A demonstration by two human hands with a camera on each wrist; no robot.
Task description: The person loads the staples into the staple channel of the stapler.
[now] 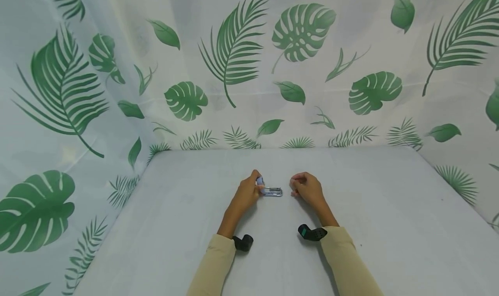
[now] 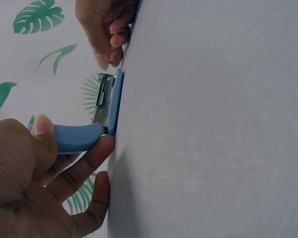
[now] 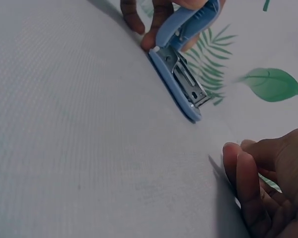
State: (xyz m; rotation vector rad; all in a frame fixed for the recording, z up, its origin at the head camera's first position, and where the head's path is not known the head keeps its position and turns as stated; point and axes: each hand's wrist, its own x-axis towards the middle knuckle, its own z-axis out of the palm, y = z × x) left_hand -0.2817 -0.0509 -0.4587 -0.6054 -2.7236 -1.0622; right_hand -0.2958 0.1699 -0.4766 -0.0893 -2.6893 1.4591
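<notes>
A small blue stapler (image 1: 273,191) rests on the white table with its top cover swung up, baring the metal staple channel (image 2: 104,96). The raised cover (image 2: 78,138) is pinched between the thumb and fingers of my left hand (image 1: 248,190). One left fingertip touches the stapler's hinge end near the tabletop. Just right of the stapler's front end, my right hand (image 1: 309,189) hovers low over the table, apart from it. Its fingers (image 3: 248,181) are loosely curled, the thumb close to the index finger, and I see nothing held between them.
The table (image 1: 175,226) is covered in plain white cloth. White curtains with green leaf prints (image 1: 230,49) enclose its back and sides. A black wrist camera (image 1: 243,242) sits on the left wrist, another (image 1: 312,233) on the right.
</notes>
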